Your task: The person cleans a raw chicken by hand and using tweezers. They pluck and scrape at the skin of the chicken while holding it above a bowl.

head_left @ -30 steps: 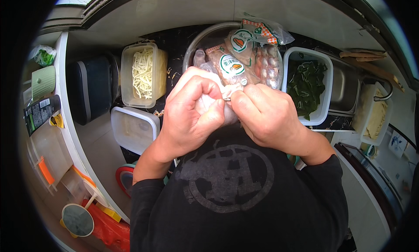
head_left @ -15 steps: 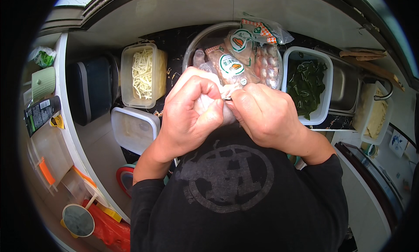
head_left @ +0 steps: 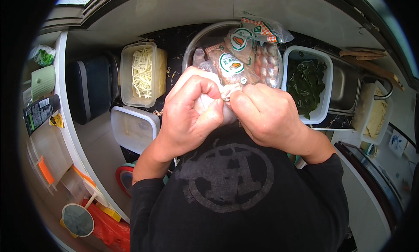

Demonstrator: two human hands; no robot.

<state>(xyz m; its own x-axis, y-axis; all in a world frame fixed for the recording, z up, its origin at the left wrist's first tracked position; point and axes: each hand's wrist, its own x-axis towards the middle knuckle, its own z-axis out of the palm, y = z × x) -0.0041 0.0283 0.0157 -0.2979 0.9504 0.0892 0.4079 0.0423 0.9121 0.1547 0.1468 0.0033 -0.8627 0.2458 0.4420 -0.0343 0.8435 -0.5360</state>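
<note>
as a person in a black shirt [head_left: 227, 173] bends toward a dark kitchen counter [head_left: 174, 49], a pale, soft-looking bag [head_left: 207, 104] is held just in front of the chest. the left hand [head_left: 187, 114] curls around the bag's body, its thumb bent toward the fingers, while the right hand [head_left: 266, 114] pinches the gathered neck [head_left: 228, 92] between thumb and bunched fingertips, close beside the left. the step in hand appears to be work on that neck; whether it is being loosened or fastened cannot be told, and the contents are largely hidden. judging from the grip, the next move calls for a steady left hold and a fine, controlled right pinch, since a hard tug could tear what looks like thin film. just beyond, a round metal bowl [head_left: 198, 36] holds printed plastic packets [head_left: 231, 66] of what looks like meat; whether the bag touches its near rim is not clear. to the left stand a white tub [head_left: 135, 127] and, farther back, a clear container [head_left: 126, 75] of pale strips [head_left: 142, 73]. to the right, a white container [head_left: 327, 92] of dark green leaves [head_left: 307, 84] sits beside a metal sink [head_left: 345, 92]. a light wall [head_left: 196, 10] rises behind the bowl.
</note>
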